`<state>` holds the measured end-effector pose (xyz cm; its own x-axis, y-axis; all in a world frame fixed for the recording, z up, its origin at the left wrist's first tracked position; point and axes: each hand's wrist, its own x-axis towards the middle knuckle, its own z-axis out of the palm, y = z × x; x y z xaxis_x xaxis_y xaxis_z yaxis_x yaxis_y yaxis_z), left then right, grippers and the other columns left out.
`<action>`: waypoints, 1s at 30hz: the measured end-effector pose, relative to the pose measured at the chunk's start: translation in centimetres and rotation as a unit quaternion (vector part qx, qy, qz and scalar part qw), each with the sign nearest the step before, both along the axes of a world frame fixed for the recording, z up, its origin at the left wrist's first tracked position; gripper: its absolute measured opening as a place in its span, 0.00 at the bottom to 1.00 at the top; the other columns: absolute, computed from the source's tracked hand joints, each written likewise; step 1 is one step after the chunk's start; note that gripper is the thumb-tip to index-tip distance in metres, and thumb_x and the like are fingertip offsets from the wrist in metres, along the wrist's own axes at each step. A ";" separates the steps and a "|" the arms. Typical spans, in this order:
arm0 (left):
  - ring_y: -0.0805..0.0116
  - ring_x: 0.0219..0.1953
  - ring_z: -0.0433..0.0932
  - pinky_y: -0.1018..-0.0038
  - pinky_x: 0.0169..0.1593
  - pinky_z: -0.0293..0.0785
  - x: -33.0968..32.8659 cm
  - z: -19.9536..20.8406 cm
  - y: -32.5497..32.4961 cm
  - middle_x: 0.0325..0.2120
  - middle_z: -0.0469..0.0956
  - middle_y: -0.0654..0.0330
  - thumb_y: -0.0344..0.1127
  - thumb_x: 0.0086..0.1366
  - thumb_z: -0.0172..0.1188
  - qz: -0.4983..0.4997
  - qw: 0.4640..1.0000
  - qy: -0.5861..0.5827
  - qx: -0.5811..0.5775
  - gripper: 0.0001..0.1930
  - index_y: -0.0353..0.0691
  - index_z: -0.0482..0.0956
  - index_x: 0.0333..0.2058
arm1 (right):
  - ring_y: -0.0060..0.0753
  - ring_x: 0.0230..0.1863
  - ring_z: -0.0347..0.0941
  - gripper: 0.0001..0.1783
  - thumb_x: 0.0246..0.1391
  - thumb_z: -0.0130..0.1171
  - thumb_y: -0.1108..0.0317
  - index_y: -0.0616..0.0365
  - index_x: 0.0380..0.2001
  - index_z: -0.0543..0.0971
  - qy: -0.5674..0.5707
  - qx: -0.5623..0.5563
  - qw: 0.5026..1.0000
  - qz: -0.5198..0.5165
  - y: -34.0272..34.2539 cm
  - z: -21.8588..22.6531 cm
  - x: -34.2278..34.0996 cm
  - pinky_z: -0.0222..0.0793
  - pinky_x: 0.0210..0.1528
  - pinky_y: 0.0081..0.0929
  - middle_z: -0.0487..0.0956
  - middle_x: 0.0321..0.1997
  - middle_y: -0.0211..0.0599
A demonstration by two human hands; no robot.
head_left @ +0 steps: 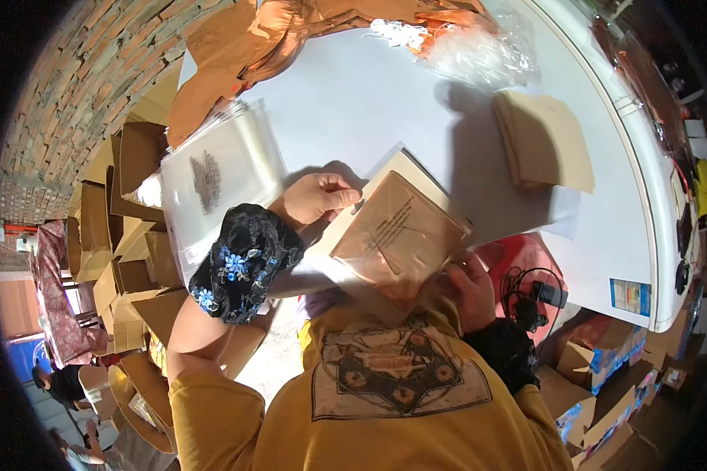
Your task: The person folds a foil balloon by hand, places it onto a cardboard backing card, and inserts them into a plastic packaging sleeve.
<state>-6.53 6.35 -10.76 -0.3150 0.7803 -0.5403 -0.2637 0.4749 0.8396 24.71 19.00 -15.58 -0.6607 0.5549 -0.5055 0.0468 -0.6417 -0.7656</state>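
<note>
Close to my body, at the table's near edge, a clear plastic bag (404, 235) with dark print holds a flat copper-coloured piece. A cream card (401, 165) with a dark far edge lies under or behind it; I cannot tell whether the card is inside the bag. My left hand (318, 198) pinches at the card's left edge, thumb and forefinger together beside a small dark spot. Around the bag's lower right side curls my right hand (471, 289), its fingertips partly hidden. Left of my left hand lies a stack of clear printed bags (212, 177).
Copper-coloured film (243, 47) is heaped along the far side of the white table (346, 94), near crumpled clear plastic (479, 59). A stack of tan cards (542, 141) lies at right. Black cables with an adapter (546, 294) sit on something red. Opened cardboard boxes (137, 267) stand at left.
</note>
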 end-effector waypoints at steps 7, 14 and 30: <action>0.78 0.25 0.67 0.79 0.31 0.66 0.2 0.2 0.1 0.24 0.73 0.69 0.34 0.69 0.62 -0.021 0.999 0.037 -0.017 0.08 0.35 0.80 0.39 | 0.24 0.43 0.76 0.16 0.61 0.57 0.76 0.54 0.52 0.73 -0.009 -0.039 0.999 0.020 0.0 1.2 -0.5 0.80 0.44 0.28 0.76 0.43 0.28; 0.81 0.29 0.68 0.81 0.34 0.67 0.1 -0.2 -0.1 0.27 0.73 0.72 0.46 0.74 0.55 0.017 1.000 -0.023 0.013 0.14 0.41 0.80 0.40 | 0.27 0.38 0.79 0.09 0.59 0.58 0.79 0.54 0.40 0.72 0.013 0.000 1.000 -0.008 -0.1 -1.0 -0.3 0.81 0.40 0.29 0.78 0.39 0.32; 0.76 0.22 0.72 0.78 0.28 0.70 -1.7 -1.7 1.4 0.23 0.78 0.63 0.38 0.71 0.61 -0.053 0.995 0.026 0.084 0.09 0.37 0.78 0.35 | 0.28 0.33 0.79 0.08 0.60 0.58 0.80 0.56 0.38 0.72 0.005 0.038 0.999 0.007 0.2 -2.8 -0.3 0.79 0.37 0.26 0.78 0.35 0.32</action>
<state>-8.22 7.79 -12.49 -0.2504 0.8886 -0.3842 -0.1733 0.3493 0.9208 24.41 19.23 -18.34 -0.6737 0.5813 -0.4563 0.0479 -0.5817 -0.8120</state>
